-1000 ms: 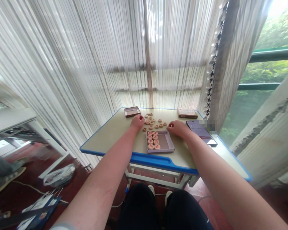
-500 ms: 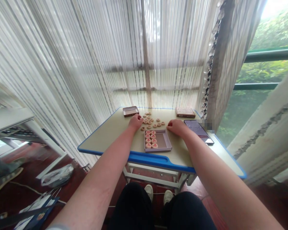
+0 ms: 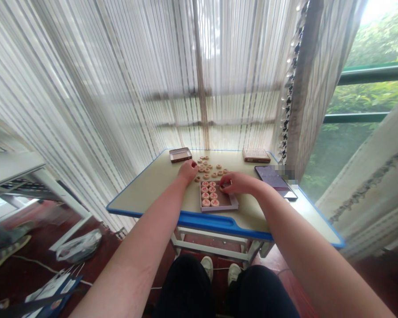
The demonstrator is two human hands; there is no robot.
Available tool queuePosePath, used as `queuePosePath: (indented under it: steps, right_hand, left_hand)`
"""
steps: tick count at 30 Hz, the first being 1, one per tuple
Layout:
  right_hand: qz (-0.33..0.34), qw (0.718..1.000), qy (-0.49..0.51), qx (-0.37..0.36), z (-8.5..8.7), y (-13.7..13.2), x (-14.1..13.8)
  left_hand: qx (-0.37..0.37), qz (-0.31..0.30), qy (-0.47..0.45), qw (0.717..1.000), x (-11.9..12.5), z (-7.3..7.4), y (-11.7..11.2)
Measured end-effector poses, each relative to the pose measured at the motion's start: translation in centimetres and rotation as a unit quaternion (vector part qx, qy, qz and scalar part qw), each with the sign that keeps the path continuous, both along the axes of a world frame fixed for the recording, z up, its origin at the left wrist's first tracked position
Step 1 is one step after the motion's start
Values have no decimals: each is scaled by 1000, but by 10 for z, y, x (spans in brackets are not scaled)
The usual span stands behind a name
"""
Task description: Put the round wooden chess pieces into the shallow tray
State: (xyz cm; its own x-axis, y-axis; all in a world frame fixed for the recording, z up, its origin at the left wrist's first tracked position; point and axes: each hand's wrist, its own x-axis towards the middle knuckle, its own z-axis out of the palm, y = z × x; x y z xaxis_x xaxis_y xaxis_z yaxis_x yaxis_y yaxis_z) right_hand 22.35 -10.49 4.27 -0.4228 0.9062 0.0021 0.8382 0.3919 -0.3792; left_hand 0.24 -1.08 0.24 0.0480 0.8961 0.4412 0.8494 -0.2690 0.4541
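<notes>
While your right hand (image 3: 237, 182) curls over the tray (image 3: 226, 202), whether gripping anything I cannot tell, steer clear of the red-marked pieces (image 3: 212, 195) along its left side; your left hand (image 3: 187, 170), its grip hidden, sits beside loose pieces (image 3: 206, 176).

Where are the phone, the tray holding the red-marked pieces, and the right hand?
Phone (image 3: 272, 180): head view, middle of its screen.
Tray (image 3: 226, 202): head view, bare part of its floor.
Right hand (image 3: 236, 182): head view, back of the hand.
</notes>
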Motion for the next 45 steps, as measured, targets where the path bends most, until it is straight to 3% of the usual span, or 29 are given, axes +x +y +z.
queuePosePath:
  steps: [9,17,24,40,45]
  right_hand:
    - [0,999,-18,28,0,0,-2]
    - [-20,992,-78,97,-2,4,1]
    - [-37,989,-101,99,-1,3,2]
    - [-25,992,-84,93,0,4,4]
    - [-20,989,-26,142,-5,11,12]
  left_hand:
    - [-8,-7,11,1000,2,1,-3]
    - [-13,-4,1,1000,0,1,-4]
    - [-15,-8,16,1000,1,2,-4]
    - [-5,-31,16,999,3,3,-4]
    - [-7,-34,-7,999,3,3,-5]
